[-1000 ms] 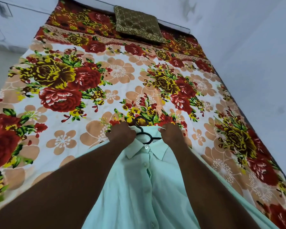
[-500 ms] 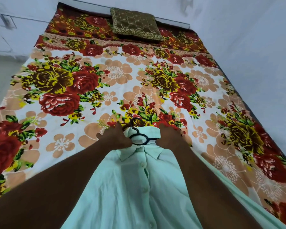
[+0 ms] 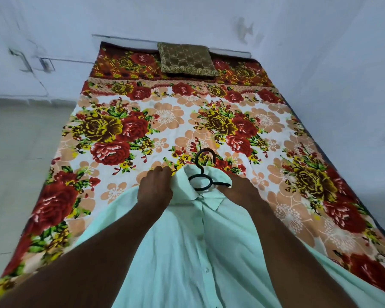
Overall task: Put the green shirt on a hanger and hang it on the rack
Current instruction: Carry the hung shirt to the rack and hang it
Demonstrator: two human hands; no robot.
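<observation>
I see the green shirt (image 3: pixel 187 252) lying flat on the bed (image 3: pixel 165 116), front side up. Its buttons run down the middle. The collar is at the far end and the rest of the shirt comes back toward me between the two arms.

A black hanger (image 3: pixel 202 172) sits inside the neck of the shirt. Its hook pokes out past the collar and lies on the flower sheet. The sides of the hanger go under the cloth, so I can't see them.

The left hand (image 3: pixel 155 187) is just to the left of the collar. Its fingers are curled and they grip the shirt there at the shoulder. The hook is near it, a bit to the right.

The right hand (image 3: pixel 238 190) is just to the right of the collar. Its fingers bend down into the cloth and hold the shirt. The dark end of the hanger reaches right up to its fingertips, but I can't tell if the hand holds that too.

So the hanger and the collar lie between the two hands.

A brown cushion (image 3: pixel 187 61) sits at the far end of the bed by the wall (image 3: pixel 320 63). The floor (image 3: pixel 20 152) is on the left.
</observation>
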